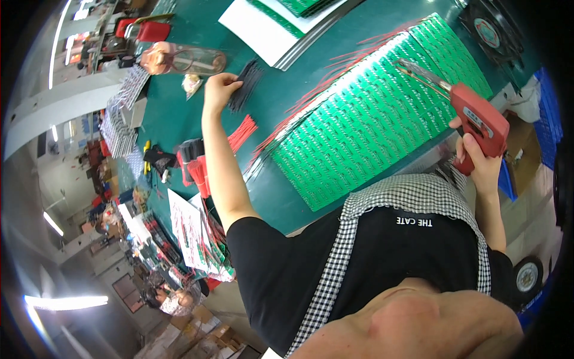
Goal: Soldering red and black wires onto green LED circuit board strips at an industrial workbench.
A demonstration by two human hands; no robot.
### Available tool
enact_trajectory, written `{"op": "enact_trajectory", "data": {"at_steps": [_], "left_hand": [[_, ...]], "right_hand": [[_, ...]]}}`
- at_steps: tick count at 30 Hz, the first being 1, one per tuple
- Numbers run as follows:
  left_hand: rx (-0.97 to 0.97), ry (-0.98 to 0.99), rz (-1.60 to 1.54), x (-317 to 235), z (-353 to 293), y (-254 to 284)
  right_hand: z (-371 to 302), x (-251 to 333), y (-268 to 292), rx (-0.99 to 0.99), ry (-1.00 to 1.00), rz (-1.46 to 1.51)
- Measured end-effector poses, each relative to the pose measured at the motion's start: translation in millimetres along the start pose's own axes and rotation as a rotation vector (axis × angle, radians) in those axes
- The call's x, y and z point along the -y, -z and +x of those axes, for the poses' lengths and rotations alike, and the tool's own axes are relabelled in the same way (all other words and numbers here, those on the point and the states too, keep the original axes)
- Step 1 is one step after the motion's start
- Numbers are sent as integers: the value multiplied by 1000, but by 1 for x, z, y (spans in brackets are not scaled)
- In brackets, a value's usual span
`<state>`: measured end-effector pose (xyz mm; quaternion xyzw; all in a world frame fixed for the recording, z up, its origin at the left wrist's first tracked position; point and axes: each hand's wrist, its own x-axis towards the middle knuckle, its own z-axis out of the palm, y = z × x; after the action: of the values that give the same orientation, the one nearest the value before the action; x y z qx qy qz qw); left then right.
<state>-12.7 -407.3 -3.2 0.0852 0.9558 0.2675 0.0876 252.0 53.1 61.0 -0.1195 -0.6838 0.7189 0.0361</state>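
My right hand [479, 157] is wrapped round the handle of a red soldering gun [483, 119]. Its metal tip points up and left, over the green circuit boards [359, 128], which lie side by side as a large panel. Red wires [335, 75] stick out along the far left edge of the boards, with a few black ones at the near end. At the far left, my left hand [220, 91] pinches at a pile of short black wires [244, 88] on the table. A bundle of red wires [242, 133] lies just nearer than that pile.
The green table [287, 206] also carries a clear plastic bottle [185, 58], white sheets [254, 33] with boards at the back, and a black fan [487, 30] at far right. Red and black wire bundles [194, 164] lie left of my forearm. A blue crate [547, 119] stands right.
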Motion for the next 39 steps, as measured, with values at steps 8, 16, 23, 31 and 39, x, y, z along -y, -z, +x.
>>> {"op": "enact_trajectory", "data": {"at_steps": [8,16,23,31,39], "left_hand": [[-65,-20,19,8,2,1],[-223,8,-279,-10,-13,5],[-531,-190,-984,-54,-49,-31],[-417,-93,-816,-46,-62,-34],[878,-22,-1104,-221,-114,-51]], "right_hand": [[5,4,0,-43,98,55],[4,-1,4,-5,104,58],[7,-4,9,-16,112,41],[6,-3,9,19,131,30],[27,-3,23,103,418,-379]]}}
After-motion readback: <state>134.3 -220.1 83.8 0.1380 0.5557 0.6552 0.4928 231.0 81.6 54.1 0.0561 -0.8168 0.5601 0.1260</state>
